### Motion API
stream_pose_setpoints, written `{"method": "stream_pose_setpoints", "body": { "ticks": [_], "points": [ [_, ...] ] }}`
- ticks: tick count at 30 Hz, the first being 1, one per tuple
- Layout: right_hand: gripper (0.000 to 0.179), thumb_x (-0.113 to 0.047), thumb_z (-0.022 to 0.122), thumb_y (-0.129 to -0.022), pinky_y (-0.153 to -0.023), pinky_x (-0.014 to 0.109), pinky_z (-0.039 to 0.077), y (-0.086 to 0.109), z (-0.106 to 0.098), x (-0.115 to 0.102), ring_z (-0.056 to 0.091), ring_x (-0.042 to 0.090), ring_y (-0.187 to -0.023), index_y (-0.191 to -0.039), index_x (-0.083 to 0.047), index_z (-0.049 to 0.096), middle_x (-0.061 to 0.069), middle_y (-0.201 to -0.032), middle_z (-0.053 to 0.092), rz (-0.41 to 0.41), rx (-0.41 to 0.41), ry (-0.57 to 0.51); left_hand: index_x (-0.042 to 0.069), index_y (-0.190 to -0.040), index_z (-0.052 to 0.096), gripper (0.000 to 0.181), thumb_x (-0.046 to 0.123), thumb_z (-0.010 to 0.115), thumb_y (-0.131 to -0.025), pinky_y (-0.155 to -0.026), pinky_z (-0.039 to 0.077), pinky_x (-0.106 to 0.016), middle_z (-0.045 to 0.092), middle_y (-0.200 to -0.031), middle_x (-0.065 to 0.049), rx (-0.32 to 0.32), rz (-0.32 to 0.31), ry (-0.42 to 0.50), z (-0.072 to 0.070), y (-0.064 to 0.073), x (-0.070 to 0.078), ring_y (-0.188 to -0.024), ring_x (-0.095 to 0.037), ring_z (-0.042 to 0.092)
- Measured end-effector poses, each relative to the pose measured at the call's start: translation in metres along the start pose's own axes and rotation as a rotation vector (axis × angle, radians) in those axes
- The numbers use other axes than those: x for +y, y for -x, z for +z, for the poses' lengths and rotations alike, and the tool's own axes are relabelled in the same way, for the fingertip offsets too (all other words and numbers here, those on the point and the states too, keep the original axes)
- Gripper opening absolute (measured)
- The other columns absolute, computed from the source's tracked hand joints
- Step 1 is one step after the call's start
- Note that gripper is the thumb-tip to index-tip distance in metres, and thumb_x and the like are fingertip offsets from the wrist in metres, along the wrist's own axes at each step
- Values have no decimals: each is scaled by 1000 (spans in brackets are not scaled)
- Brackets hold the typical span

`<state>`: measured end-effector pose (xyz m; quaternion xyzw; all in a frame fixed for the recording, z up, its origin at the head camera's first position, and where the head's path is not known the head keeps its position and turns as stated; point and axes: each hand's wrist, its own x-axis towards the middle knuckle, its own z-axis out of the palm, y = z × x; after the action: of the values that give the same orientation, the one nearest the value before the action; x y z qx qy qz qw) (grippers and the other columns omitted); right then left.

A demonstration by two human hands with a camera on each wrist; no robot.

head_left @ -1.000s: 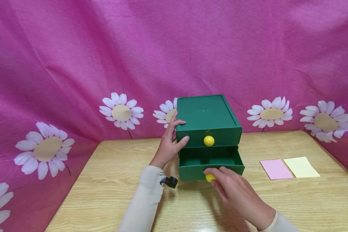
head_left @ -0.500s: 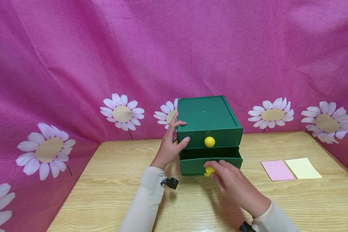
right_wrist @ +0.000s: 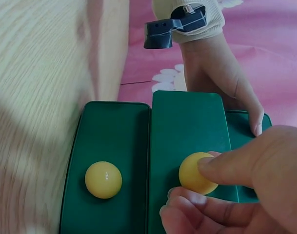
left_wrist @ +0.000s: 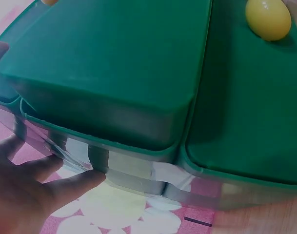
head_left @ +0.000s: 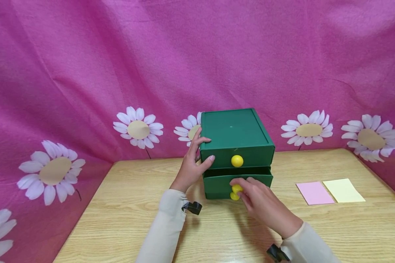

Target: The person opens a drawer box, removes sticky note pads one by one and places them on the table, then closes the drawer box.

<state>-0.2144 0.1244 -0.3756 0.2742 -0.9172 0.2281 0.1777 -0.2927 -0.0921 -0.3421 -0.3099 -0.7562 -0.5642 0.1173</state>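
A green drawer unit with yellow ball knobs stands on the table. Its middle drawer sticks out a little from the body, a narrow dark gap showing at its top. My right hand pinches this drawer's knob between thumb and fingers. Below it, the bottom drawer sits flush, its own knob free. My left hand rests spread against the unit's left side. Its thumb lies on the front of the top drawer, one finger over the top edge. Straight fingers touch the side wall.
A pink paper square and a pale yellow one lie side by side on the wooden table, right of the unit. A magenta cloth with printed daisies hangs behind and at the sides. Black straps sit at both wrists.
The middle drawer has slid inward, from well out to only slightly out, with my right hand moving along on its knob. The bottom knob has come into sight. My left hand stays in place.
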Motion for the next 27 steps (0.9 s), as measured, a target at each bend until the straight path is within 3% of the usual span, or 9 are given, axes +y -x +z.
{"method": "stream_pose_setpoints", "body": {
  "ticks": [21, 27],
  "points": [
    [29, 3, 68, -85, -66, 27, 52, -13, 3, 12, 55, 8, -75, -112, -7, 63, -1, -89, 64, 6, -3, -56, 13, -137, 43, 48, 13, 59, -92, -106, 34, -56, 9, -162, -1, 3, 6, 21, 3, -1, -1, -144, -24, 22],
    [29, 2, 68, -85, -66, 27, 52, -15, 5, 12, 54, 8, -74, -112, -8, 63, -1, -88, 63, 0, 2, -53, 12, -136, 43, 48, 12, 60, -91, -104, 38, -53, 10, -162, -5, 15, 12, 13, 2, 0, 0, -139, -26, 32]
  ]
}}
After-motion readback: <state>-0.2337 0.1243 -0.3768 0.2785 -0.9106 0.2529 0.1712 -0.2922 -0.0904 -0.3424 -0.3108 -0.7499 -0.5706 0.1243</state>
